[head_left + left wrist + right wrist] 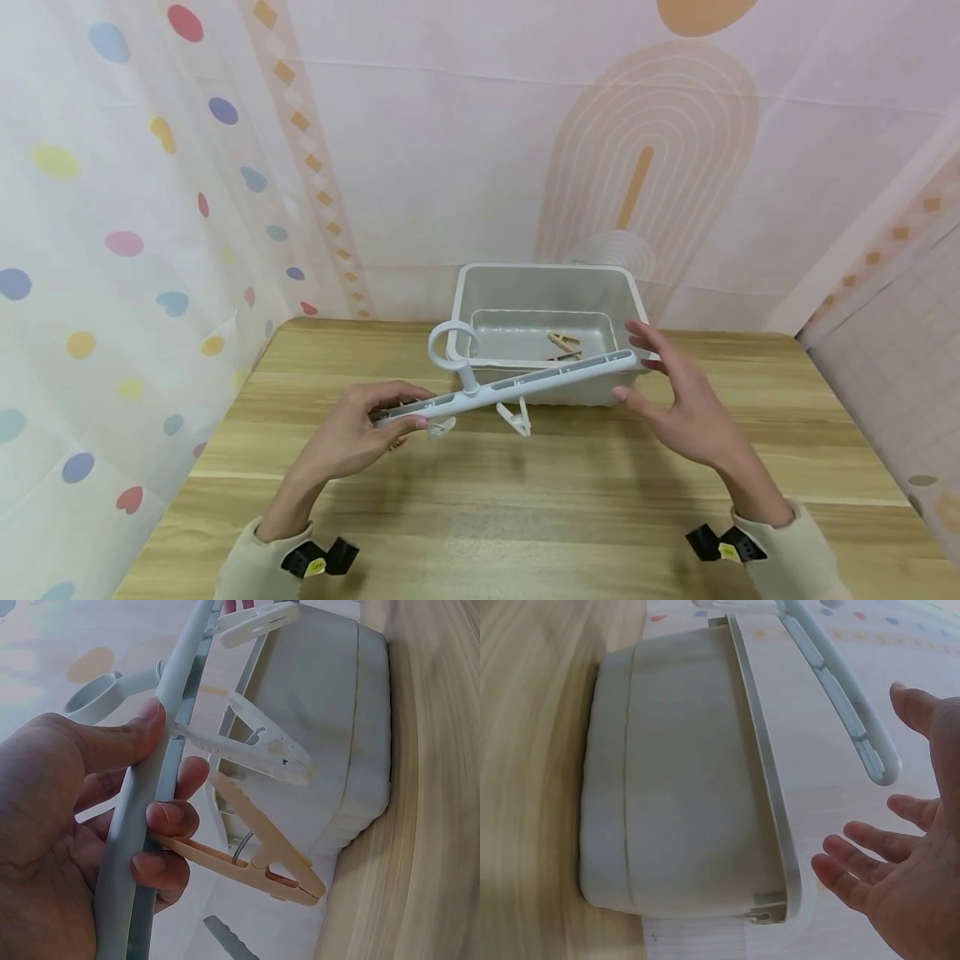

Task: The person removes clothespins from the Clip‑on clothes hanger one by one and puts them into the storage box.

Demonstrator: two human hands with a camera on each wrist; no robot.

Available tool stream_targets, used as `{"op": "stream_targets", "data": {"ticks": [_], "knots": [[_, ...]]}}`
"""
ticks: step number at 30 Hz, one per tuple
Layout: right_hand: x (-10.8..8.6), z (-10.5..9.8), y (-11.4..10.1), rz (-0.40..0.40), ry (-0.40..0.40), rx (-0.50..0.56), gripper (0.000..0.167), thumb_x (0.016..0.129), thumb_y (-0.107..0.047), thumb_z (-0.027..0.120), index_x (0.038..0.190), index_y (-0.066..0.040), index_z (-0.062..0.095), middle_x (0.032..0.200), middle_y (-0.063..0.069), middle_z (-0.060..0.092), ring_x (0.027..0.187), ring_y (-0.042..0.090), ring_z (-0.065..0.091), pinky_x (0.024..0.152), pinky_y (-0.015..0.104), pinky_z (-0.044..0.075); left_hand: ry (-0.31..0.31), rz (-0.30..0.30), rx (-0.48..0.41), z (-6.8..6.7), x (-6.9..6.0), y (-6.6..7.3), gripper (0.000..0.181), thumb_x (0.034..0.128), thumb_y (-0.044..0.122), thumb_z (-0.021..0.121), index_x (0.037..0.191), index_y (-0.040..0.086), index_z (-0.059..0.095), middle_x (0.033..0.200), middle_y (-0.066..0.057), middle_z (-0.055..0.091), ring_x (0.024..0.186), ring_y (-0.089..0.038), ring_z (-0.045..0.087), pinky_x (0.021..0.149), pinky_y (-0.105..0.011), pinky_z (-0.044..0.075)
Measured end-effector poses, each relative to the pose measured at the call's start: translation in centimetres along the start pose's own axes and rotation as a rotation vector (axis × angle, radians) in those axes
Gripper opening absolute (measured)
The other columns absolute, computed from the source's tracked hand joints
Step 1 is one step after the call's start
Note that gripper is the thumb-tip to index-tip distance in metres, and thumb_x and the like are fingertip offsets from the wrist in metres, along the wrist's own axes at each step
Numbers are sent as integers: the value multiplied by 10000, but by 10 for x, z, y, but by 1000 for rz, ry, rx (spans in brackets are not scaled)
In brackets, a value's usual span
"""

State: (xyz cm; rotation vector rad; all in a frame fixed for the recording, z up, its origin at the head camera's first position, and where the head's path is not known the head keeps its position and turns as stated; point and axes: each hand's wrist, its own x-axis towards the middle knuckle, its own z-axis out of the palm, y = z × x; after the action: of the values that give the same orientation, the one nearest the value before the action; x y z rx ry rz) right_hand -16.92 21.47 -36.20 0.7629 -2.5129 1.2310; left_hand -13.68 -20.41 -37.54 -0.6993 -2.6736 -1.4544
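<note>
My left hand point(367, 429) grips the left part of a pale blue-grey clip hanger point(525, 385), a long bar with a ring hook point(432, 342) rising from its middle. The bar tilts, its right end higher, in front of a bin. Below it hang clothespins: a beige one point(259, 847) by my left fingers, a white one point(262, 746) farther along, and another white one point(259, 624) beyond. A grey tip point(229, 937) shows at the bottom of the left wrist view. My right hand point(686, 408) is spread beside the bar's right end, apart from it in the right wrist view.
A light grey plastic bin point(547, 283) stands at the back of the wooden table point(525, 517). Beige clothespins point(562, 342) lie inside it. A patterned curtain point(450, 167) hangs behind the table and along its left side.
</note>
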Motion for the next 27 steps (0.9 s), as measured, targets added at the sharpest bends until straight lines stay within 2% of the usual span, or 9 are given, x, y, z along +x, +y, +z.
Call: {"op": "stream_targets", "data": {"ticks": [2,7,12,15,21,27], "knots": [[-3,2,-1,7,-1,18,839,908,-86,784,1603,-198,328,1594,79,445,1361,317,513,1078,129,408,1,-3,-2,0,0,0,237,913,198,788,1148,202,753,812,-29,693,569,-177,598,511,-246,508],[-13,9,-4,59,-7,-6,856,920,-140,783,1619,-238,298,1558,82,481,1301,312,569,1061,177,439,3,-1,-11,-1,-1,0,242,914,193,787,1154,195,752,829,-9,697,573,-188,601,510,-249,512],[-22,15,-8,42,5,-27,844,904,-144,802,1600,-232,333,1433,53,561,1287,270,544,1029,192,473,11,1,-18,-1,-1,1,244,914,181,785,1155,190,749,842,-3,696,569,-191,602,506,-252,511],[-26,19,-11,33,5,-38,815,905,-156,802,1586,-216,358,1457,51,552,1295,279,541,1017,195,484,16,-7,-18,-2,-1,2,244,913,182,786,1154,196,748,847,-8,698,572,-198,607,509,-253,513],[-34,30,-11,26,-12,-62,814,899,-164,808,1584,-197,370,1513,59,537,1282,271,579,983,290,536,17,-6,-13,-2,-2,1,244,909,195,790,1149,198,748,820,1,695,558,-198,607,498,-251,508],[-36,42,-8,-14,-37,-22,813,905,-155,799,1588,-194,360,1533,49,524,1279,265,587,962,305,554,11,4,-23,-1,-1,0,240,913,189,785,1150,192,746,790,6,676,534,-200,591,477,-241,484]]}}
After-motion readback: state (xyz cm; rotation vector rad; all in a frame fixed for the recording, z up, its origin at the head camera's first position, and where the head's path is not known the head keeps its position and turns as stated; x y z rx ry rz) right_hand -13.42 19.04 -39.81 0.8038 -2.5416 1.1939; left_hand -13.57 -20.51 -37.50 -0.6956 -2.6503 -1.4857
